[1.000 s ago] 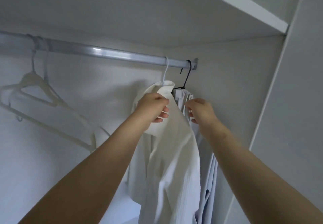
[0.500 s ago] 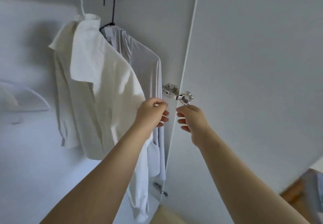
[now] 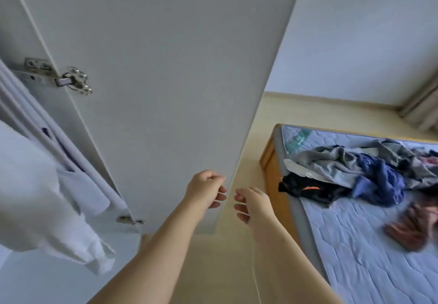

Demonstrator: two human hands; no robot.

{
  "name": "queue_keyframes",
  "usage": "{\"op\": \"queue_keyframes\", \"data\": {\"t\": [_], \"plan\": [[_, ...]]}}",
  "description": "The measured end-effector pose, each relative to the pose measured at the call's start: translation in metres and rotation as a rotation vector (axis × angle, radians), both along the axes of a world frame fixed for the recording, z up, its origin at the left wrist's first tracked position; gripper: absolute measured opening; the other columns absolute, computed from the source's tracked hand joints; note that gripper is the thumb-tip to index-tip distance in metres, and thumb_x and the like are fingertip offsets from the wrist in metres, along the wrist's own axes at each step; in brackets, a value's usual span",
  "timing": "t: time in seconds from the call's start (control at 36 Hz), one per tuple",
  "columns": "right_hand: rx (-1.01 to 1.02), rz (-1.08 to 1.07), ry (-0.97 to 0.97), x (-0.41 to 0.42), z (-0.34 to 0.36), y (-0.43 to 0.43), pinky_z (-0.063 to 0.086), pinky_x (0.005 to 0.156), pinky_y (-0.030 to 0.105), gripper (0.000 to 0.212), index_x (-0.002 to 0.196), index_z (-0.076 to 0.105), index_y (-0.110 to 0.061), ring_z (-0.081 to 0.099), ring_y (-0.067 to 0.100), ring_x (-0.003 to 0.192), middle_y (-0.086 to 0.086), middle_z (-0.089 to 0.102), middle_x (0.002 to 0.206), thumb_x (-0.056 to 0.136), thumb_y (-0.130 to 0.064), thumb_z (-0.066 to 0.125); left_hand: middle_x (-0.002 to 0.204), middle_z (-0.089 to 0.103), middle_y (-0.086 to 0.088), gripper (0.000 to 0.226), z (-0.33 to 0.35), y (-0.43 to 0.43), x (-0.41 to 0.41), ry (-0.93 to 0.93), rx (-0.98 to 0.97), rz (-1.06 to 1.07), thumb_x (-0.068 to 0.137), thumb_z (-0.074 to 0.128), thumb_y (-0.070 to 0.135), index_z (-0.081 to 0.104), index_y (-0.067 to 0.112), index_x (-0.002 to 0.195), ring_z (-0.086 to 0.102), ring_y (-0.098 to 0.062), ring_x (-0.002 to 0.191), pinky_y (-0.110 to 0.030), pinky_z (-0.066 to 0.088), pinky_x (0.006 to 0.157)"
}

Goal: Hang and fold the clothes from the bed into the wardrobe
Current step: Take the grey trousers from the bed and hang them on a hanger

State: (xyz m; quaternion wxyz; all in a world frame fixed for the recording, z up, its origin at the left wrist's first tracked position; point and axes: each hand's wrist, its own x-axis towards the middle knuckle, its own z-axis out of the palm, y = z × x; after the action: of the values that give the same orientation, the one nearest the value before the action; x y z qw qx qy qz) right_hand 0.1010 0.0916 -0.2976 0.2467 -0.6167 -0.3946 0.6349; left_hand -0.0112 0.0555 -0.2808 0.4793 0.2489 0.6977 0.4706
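Note:
My left hand (image 3: 205,189) and my right hand (image 3: 251,203) hang in front of me with fingers loosely curled, holding nothing, close together near the edge of the open wardrobe door (image 3: 166,66). A white shirt (image 3: 35,197) and a pale lilac shirt (image 3: 78,175) hang inside the wardrobe at the left edge. On the bed (image 3: 355,244) at the right lies a heap of clothes (image 3: 369,175): grey, blue and black pieces, plus a reddish garment (image 3: 412,227) nearer to me.
The open door stands between the wardrobe and the bed, with metal hinges (image 3: 71,82) on its inner side. Beige floor (image 3: 251,137) runs between door and wooden bed frame (image 3: 272,161). A curtain (image 3: 422,107) hangs at the far right.
My view has swung right from the wardrobe rail toward the bed. Both hands let go of the hung shirts and dropped lower, holding nothing now.

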Motion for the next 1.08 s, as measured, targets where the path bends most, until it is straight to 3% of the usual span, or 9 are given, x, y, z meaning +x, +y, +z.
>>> {"op": "queue_keyframes", "data": {"t": [0.17,0.28,0.36,0.56,0.69,1.08], "plan": [[-0.050,-0.225,0.022,0.097,-0.017,0.037,0.037,0.053,0.025,0.010,0.081,0.057,-0.011,0.048,0.016,0.056,0.003,0.053,0.069,0.089,-0.009,0.053,0.068,0.059,0.000,0.013,-0.018,0.060,0.087,0.000,-0.053,-0.165,0.092,0.051,0.016,0.059,0.016,0.081,0.056,-0.012,0.055,-0.015,0.044,0.043],[-0.056,-0.342,0.049,0.155,-0.023,0.070,0.033,0.049,0.024,0.016,0.074,0.054,-0.011,0.043,0.016,0.053,0.005,0.053,0.068,0.088,-0.006,0.053,0.068,0.059,-0.001,0.013,-0.020,0.101,0.141,-0.003,-0.063,-0.228,0.093,0.050,0.016,0.059,0.014,0.085,0.053,-0.012,0.054,-0.019,0.043,0.048],[-0.056,-0.392,0.063,0.195,-0.028,0.100,0.031,0.048,0.022,0.020,0.070,0.051,-0.012,0.040,0.016,0.053,0.004,0.050,0.065,0.088,-0.005,0.052,0.068,0.059,-0.001,0.014,-0.023,0.133,0.180,-0.001,-0.069,-0.268,0.093,0.050,0.016,0.058,0.014,0.083,0.053,-0.011,0.053,-0.020,0.042,0.050],[-0.104,-0.429,0.053,0.273,-0.034,0.153,0.029,0.052,0.022,0.020,0.072,0.048,-0.012,0.041,0.016,0.055,0.004,0.049,0.067,0.089,-0.003,0.049,0.067,0.057,-0.002,0.014,-0.037,0.203,0.255,0.014,-0.109,-0.386,0.093,0.049,0.012,0.056,0.013,0.081,0.051,-0.010,0.050,-0.014,0.038,0.039],[-0.143,-0.493,0.040,0.307,-0.046,0.192,0.032,0.052,0.022,0.010,0.081,0.051,-0.011,0.045,0.016,0.055,0.003,0.053,0.070,0.089,-0.005,0.052,0.067,0.059,-0.002,0.014,-0.050,0.253,0.287,0.060,-0.137,-0.479,0.092,0.050,0.014,0.057,0.014,0.081,0.053,-0.012,0.052,-0.016,0.040,0.041],[-0.239,-0.677,0.051,0.355,-0.084,0.360,0.029,0.046,0.019,0.014,0.079,0.048,-0.012,0.038,0.016,0.052,0.004,0.046,0.066,0.090,-0.003,0.046,0.070,0.057,-0.002,0.015,-0.095,0.451,0.336,0.128,-0.198,-0.691,0.093,0.049,0.016,0.056,0.015,0.080,0.051,-0.013,0.056,-0.021,0.042,0.050]]}}
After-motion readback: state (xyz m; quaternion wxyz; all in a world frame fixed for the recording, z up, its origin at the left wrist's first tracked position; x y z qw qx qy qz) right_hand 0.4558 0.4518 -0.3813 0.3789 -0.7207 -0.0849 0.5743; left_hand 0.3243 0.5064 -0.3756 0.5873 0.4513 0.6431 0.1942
